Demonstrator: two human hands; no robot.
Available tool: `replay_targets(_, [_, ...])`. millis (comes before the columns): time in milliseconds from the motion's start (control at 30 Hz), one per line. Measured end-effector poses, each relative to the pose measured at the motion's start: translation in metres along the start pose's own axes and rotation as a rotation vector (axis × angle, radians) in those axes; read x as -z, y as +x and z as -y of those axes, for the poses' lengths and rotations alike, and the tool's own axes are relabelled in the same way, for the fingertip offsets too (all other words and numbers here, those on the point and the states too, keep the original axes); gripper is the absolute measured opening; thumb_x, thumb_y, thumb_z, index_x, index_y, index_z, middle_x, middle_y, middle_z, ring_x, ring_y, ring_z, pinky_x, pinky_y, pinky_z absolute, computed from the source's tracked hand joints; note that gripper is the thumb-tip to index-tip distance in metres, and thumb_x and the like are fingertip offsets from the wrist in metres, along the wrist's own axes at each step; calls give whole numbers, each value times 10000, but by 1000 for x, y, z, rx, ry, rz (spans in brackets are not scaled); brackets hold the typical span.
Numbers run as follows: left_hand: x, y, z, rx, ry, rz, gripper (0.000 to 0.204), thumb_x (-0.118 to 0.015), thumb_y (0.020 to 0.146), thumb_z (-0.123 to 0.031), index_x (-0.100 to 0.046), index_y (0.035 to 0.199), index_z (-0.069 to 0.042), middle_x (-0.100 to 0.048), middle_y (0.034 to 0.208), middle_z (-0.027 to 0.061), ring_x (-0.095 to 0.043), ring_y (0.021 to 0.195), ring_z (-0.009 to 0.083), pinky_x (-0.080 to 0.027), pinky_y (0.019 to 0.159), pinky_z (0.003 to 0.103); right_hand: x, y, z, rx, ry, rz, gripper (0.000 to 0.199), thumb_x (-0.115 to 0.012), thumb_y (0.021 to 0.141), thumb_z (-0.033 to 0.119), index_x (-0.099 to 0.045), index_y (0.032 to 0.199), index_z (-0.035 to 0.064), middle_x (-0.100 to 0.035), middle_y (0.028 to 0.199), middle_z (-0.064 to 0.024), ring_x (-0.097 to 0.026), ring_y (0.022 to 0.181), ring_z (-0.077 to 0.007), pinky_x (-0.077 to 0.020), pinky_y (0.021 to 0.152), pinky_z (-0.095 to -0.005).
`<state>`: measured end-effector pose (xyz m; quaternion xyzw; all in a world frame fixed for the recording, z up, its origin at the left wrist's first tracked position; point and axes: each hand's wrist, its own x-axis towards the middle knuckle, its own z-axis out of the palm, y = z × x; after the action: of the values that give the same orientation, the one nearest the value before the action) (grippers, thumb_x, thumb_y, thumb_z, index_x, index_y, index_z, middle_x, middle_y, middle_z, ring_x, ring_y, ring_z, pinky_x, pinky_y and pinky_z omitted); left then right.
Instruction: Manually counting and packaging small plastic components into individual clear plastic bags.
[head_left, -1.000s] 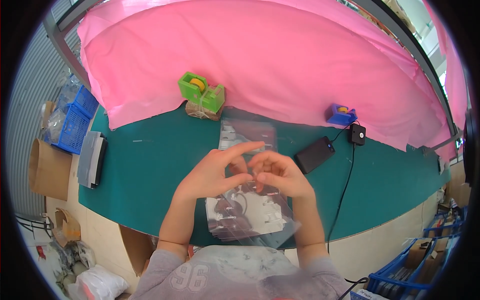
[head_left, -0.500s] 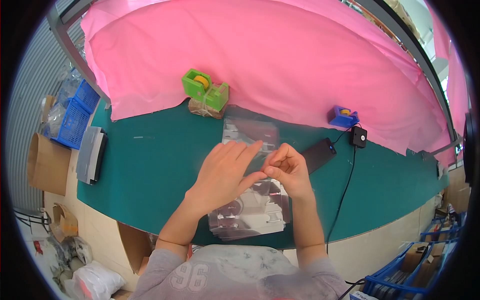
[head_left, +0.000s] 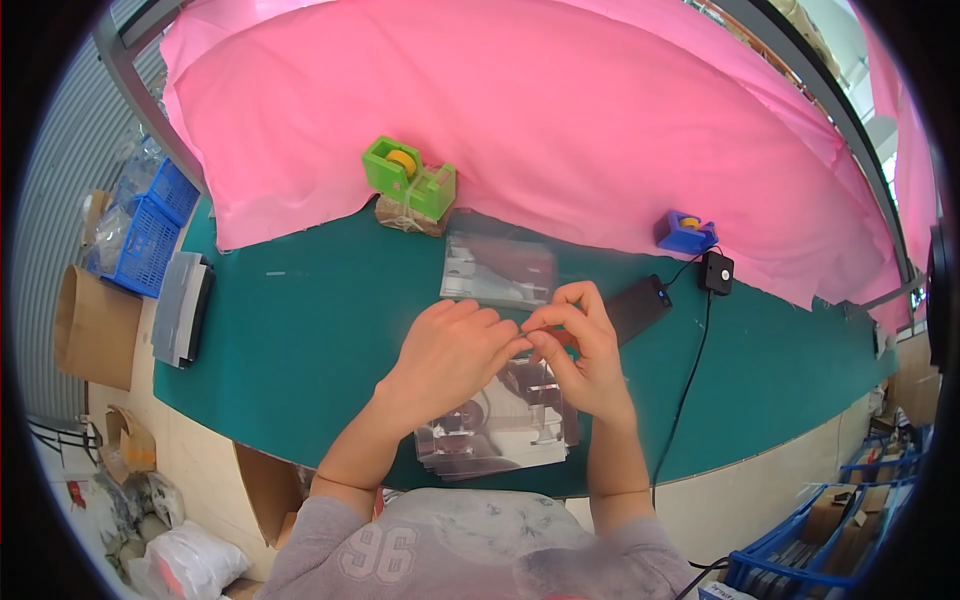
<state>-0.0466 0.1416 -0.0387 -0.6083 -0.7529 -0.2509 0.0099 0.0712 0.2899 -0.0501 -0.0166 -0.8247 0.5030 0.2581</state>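
Observation:
My left hand (head_left: 450, 352) and my right hand (head_left: 585, 355) meet over the middle of the table, fingertips touching. The left fingers are curled in, and its thumb is mostly hidden. On the right, thumb and index finger pinch at the meeting point; whatever lies between them is too small to name. Directly below both hands lies a stack of clear sheets with grey and white printing (head_left: 505, 435), its edges slightly fanned. Just beyond the hands is a second pile of similar clear printed sheets (head_left: 495, 275).
A green tape dispenser (head_left: 410, 180) tied to a block stands at the pink cloth (head_left: 520, 110). To the right are a blue tape dispenser (head_left: 687, 232), a black box with a cable (head_left: 716, 273) and a dark power bank (head_left: 640, 308). Grey flat pieces (head_left: 180, 310) line the left edge.
My left fingers have gone from stretched out to curled in towards the right fingertips. The right hand's fingers have lifted and spread slightly, its pinch still at the same place.

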Motion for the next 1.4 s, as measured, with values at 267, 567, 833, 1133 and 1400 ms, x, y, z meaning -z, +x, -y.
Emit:
replay_targets(267, [12, -2, 7, 88, -193, -113, 207, -654, 829, -300, -684, 832, -95, -599, 676, 53, -563, 640, 254, -444, 607, 368, 8, -1, 3, -51, 12, -43, 92, -596, 860, -26, -626, 947, -28, -464, 1015, -90, -539, 777, -123, -547, 575, -236])
replay_targets(567, [21, -6, 15, 80, -259, 49, 211, -672, 821, -299, -713, 868, -97, -647, 696, 63, -577, 663, 252, -460, 618, 369, 13, -1, 7, -148, 151, -41, 85, -605, 850, -24, -628, 930, -46, -544, 950, -103, -563, 729, -126, -532, 527, -235])
replay_targets(833, [22, -3, 24, 242, -582, -10, 150, -716, 790, -145, -719, 921, -73, -654, 711, 68, -609, 659, 169, -474, 618, 280, 16, -2, -1, -240, 436, -182, 87, -583, 877, 0, -576, 958, -30, -525, 921, -72, -586, 718, -128, -560, 544, -263])
replay_targets(1133, [18, 2, 21, 285, -846, -151, 311, -693, 772, -43, -666, 1081, -66, -658, 676, 45, -600, 612, 114, -469, 622, 250, 38, -6, -9, -154, 78, 222, 92, -576, 849, -3, -574, 938, -26, -593, 895, -71, -637, 810, -161, -529, 733, -296])
replay_targets(1400, [-10, 5, -1, 109, -736, -59, 607, -709, 738, -36, -518, 1311, -98, -638, 723, 63, -600, 637, 177, -482, 647, 299, 15, -2, 0, -197, 197, 209, 241, -572, 787, -38, -569, 1027, -17, -622, 929, -75, -625, 834, -132, -514, 741, -282])
